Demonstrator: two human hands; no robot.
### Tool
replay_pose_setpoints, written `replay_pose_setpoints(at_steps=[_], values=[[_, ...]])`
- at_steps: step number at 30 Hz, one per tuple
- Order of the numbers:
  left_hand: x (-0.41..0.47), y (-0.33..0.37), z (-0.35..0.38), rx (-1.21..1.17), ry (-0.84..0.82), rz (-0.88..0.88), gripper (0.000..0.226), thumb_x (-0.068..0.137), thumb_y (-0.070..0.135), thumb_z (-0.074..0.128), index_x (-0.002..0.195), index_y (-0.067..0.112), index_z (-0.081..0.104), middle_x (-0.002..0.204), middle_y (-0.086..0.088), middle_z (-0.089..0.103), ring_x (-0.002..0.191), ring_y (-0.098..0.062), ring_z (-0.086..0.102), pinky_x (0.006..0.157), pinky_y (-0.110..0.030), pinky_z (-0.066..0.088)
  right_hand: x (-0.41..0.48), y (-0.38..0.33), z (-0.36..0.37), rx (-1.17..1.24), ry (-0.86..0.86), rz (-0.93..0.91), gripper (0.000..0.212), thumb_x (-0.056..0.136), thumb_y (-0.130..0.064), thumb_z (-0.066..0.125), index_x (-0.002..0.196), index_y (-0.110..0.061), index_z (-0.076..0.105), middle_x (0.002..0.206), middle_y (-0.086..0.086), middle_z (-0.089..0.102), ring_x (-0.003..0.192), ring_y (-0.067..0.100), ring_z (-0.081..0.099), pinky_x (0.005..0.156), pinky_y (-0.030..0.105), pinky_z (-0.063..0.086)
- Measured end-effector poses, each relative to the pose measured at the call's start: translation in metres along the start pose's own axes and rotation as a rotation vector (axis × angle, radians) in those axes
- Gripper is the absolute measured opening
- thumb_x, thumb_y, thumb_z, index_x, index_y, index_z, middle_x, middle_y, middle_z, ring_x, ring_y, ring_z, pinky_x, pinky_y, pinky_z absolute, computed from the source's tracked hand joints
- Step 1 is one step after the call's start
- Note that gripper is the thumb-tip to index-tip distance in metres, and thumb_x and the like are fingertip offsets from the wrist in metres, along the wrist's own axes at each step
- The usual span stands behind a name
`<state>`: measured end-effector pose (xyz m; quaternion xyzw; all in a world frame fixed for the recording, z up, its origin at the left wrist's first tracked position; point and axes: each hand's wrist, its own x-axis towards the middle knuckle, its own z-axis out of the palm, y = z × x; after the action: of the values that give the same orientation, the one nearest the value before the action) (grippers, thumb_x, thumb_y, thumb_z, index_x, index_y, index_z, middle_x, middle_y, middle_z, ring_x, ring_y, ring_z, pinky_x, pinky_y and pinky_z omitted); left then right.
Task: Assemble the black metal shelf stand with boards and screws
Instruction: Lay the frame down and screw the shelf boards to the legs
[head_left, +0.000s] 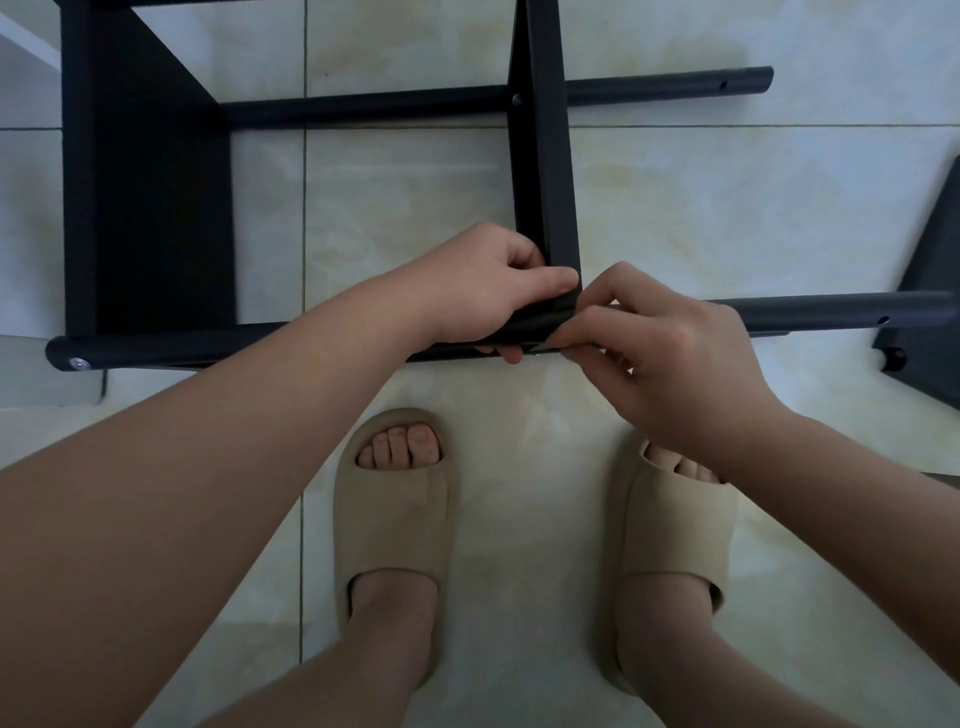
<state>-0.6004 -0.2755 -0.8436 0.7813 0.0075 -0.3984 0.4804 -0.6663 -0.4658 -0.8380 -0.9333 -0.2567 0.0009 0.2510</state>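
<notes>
The black shelf stand lies on its side on the tiled floor. Its near metal tube (234, 345) runs left to right, with a silver screw (79, 364) at its left end. A far tube (395, 101) runs parallel behind. A narrow black board (545, 156) stands between the tubes, and a wider black board (156, 208) sits at the left end. My left hand (488, 296) grips the narrow board's near end where it meets the near tube. My right hand (670, 353) pinches a thin dark tool (550, 345) at that joint; its tip is hidden.
Another black board (930, 291) lies on the floor at the right edge. My two feet in beige slippers (395, 525) stand just in front of the near tube. A white panel (31, 47) shows at the top left.
</notes>
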Motion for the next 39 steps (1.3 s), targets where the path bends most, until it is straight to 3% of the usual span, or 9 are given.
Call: replay_pose_setpoints(at_steps=[6, 9, 11, 14, 20, 24, 28, 32, 39], values=[[-0.001, -0.001, 0.000, -0.009, -0.014, 0.005, 0.034, 0.099, 0.039, 0.059, 0.092, 0.006, 0.063, 0.073, -0.009, 0.075, 0.063, -0.026, 0.073, 0.054, -0.031, 0.050, 0.008, -0.004, 0.005, -0.092, 0.104, 0.027, 0.033, 0.085, -0.023, 0.079, 0.069, -0.007, 0.055, 0.069, 0.007, 0.051, 0.052, 0.020, 0.034, 0.042, 0.029, 0.034], [0.000, -0.001, 0.000, -0.006, -0.008, 0.006, 0.036, 0.098, 0.040, 0.061, 0.094, 0.004, 0.064, 0.077, -0.013, 0.075, 0.062, -0.025, 0.073, 0.055, -0.033, 0.052, 0.003, -0.004, 0.002, -0.044, 0.050, 0.028, 0.030, 0.085, -0.031, 0.079, 0.081, -0.006, 0.063, 0.079, 0.007, 0.058, 0.053, 0.021, 0.048, 0.042, 0.034, 0.043], [0.000, -0.001, 0.000, -0.007, -0.005, 0.006, 0.036, 0.097, 0.040, 0.061, 0.093, 0.005, 0.065, 0.079, -0.014, 0.074, 0.062, -0.026, 0.073, 0.054, -0.032, 0.052, 0.000, -0.002, 0.001, -0.024, 0.023, -0.004, 0.018, 0.086, -0.024, 0.076, 0.093, -0.009, 0.070, 0.091, 0.006, 0.064, 0.057, 0.024, 0.057, 0.042, 0.037, 0.046], [0.000, -0.001, 0.000, -0.002, -0.003, 0.002, 0.033, 0.098, 0.040, 0.061, 0.090, 0.009, 0.064, 0.075, -0.010, 0.073, 0.062, -0.025, 0.073, 0.053, -0.031, 0.052, -0.001, 0.000, 0.002, -0.050, 0.068, -0.051, 0.002, 0.089, -0.009, 0.073, 0.088, -0.010, 0.075, 0.089, 0.007, 0.067, 0.056, 0.024, 0.055, 0.040, 0.036, 0.044], [-0.001, 0.000, 0.000, -0.009, -0.013, 0.006, 0.031, 0.099, 0.039, 0.059, 0.089, 0.009, 0.062, 0.067, -0.005, 0.073, 0.062, -0.025, 0.072, 0.052, -0.030, 0.049, 0.008, -0.005, 0.009, -0.138, 0.146, -0.001, 0.032, 0.085, -0.021, 0.078, 0.067, -0.008, 0.056, 0.068, 0.008, 0.051, 0.052, 0.019, 0.033, 0.041, 0.027, 0.031], [-0.002, 0.000, 0.000, -0.012, -0.011, 0.001, 0.035, 0.098, 0.040, 0.060, 0.094, 0.005, 0.064, 0.072, -0.009, 0.074, 0.063, -0.025, 0.073, 0.056, -0.033, 0.052, 0.005, -0.004, 0.003, -0.050, 0.064, 0.017, 0.031, 0.086, -0.032, 0.077, 0.078, -0.006, 0.062, 0.078, 0.007, 0.057, 0.051, 0.022, 0.048, 0.043, 0.031, 0.039], [-0.001, 0.000, 0.001, -0.017, -0.005, -0.005, 0.037, 0.098, 0.040, 0.061, 0.097, 0.004, 0.065, 0.081, -0.013, 0.074, 0.064, -0.026, 0.073, 0.056, -0.033, 0.051, -0.002, 0.000, -0.001, -0.037, 0.035, -0.045, 0.011, 0.088, -0.014, 0.072, 0.098, -0.009, 0.074, 0.096, 0.008, 0.067, 0.056, 0.026, 0.058, 0.041, 0.037, 0.046], [-0.001, 0.000, 0.000, -0.014, 0.001, -0.007, 0.031, 0.098, 0.039, 0.061, 0.089, 0.010, 0.064, 0.073, -0.008, 0.072, 0.061, -0.025, 0.073, 0.053, -0.030, 0.050, 0.000, 0.002, 0.003, -0.058, 0.084, -0.069, 0.005, 0.090, -0.008, 0.073, 0.086, -0.006, 0.074, 0.091, 0.009, 0.068, 0.052, 0.027, 0.054, 0.040, 0.036, 0.044], [-0.001, 0.000, 0.000, -0.018, -0.017, -0.003, 0.037, 0.099, 0.038, 0.059, 0.097, 0.001, 0.063, 0.077, -0.012, 0.075, 0.063, -0.026, 0.073, 0.059, -0.034, 0.052, 0.008, -0.003, 0.003, -0.070, 0.087, -0.013, 0.031, 0.083, -0.028, 0.082, 0.076, -0.004, 0.063, 0.080, 0.010, 0.060, 0.049, 0.028, 0.051, 0.041, 0.033, 0.041]])
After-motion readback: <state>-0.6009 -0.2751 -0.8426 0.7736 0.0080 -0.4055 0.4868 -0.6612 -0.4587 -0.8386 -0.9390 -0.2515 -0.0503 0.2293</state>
